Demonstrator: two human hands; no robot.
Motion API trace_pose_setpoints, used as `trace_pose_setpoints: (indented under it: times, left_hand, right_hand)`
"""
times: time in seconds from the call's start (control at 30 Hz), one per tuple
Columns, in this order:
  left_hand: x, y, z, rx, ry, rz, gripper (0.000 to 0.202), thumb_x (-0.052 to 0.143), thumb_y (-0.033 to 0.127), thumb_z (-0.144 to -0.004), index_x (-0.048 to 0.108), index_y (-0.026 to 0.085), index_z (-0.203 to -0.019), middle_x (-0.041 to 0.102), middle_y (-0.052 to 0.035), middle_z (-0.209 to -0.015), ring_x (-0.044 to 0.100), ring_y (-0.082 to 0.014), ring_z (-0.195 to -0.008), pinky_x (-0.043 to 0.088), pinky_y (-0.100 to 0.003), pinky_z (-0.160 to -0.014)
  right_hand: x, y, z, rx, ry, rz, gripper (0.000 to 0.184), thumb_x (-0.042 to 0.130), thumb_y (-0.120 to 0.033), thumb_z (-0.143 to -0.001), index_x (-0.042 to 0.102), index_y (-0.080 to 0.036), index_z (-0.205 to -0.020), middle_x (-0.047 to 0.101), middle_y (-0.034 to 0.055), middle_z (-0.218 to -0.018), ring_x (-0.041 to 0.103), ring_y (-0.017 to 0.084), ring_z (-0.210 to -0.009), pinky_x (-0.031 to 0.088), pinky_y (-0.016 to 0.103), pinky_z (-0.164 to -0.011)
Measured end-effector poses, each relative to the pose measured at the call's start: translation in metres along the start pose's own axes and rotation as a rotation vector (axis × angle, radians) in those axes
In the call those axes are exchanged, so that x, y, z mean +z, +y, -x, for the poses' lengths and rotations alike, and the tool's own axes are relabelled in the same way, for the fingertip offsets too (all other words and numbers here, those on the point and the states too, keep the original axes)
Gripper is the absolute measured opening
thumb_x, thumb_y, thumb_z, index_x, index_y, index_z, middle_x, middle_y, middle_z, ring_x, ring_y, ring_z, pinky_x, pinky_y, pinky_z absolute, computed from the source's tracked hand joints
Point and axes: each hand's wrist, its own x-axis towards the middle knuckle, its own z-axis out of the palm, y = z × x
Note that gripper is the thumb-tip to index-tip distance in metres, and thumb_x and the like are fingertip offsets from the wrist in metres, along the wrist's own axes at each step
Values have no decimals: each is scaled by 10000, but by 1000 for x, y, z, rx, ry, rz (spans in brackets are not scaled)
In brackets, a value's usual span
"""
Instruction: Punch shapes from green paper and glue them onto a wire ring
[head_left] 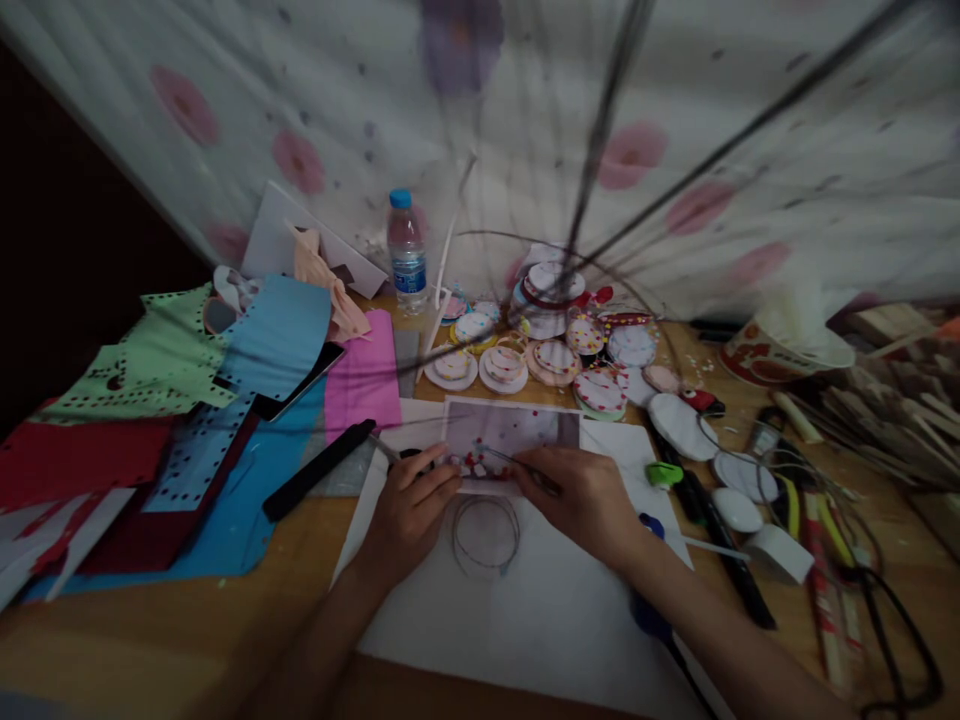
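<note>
A shallow white tray (517, 428) holds small red and pale bits (474, 464). The fingers of my left hand (415, 505) are curled at its front left corner and seem to grip the edge. My right hand (583, 497) pinches slim tweezers (541, 474), whose tip reaches left over the bits. Below the tray, a thin round loop (486, 568) lies on a large white sheet (510, 630). Behind stand several small decorated paper cups on saucers (504, 367), trimmed with coloured dots.
Coloured foam sheets (285, 330), some punched with holes, pile up left beside a black-handled cutter (319, 470). A water bottle (407, 255) stands behind. To the right are a glue gun (651, 600), pens (731, 550), a paper bowl (780, 355) and wooden sticks (907, 400). Dark blurred strands cross the view.
</note>
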Motion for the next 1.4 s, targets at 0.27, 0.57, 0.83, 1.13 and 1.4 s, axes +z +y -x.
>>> trace_pose_setpoints:
  times: [0.27,0.57,0.83,1.13,1.4]
  left_hand:
    - [0,-7,-22,-94,-21,2,204,498,71,-889,638,159,-1007,701,-75,-1028,506,-260,-1191,455,-448,-921]
    - [-13,21,-27,-265,58,-18,368,540,145,-865,521,212,-1227,552,-108,-1160,516,-248,-1120,441,-450,-948]
    - [0,60,23,-483,-323,151,910,726,183,-705,173,265,-1423,407,-126,-1389,410,-302,-1261,393,-507,-1016]
    - [-32,68,-9,-451,-196,418,333,578,229,-853,538,265,-1182,535,-93,-1239,494,-263,-1148,419,-465,-967]
    - [-30,92,-8,-836,-110,872,76,619,274,-822,665,214,-812,633,-11,-795,588,-161,-774,474,-252,-699]
  right_hand:
    - [-25,-1,18,434,164,-564,183,637,-348,-775,728,-192,-749,716,13,-676,630,160,-594,474,222,-541]
    - [-20,-13,72,666,298,-689,173,677,-379,-711,741,-219,-703,730,17,-683,655,182,-648,511,211,-578]
    - [-3,-28,102,694,284,-699,184,656,-373,-722,755,-221,-691,737,24,-660,657,180,-577,519,199,-517]
    - [-5,-34,110,698,237,-757,225,650,-409,-736,742,-210,-683,711,33,-652,629,189,-587,496,228,-525]
    - [0,-53,105,717,186,-853,210,664,-396,-730,727,-207,-664,633,2,-575,529,148,-528,405,217,-482]
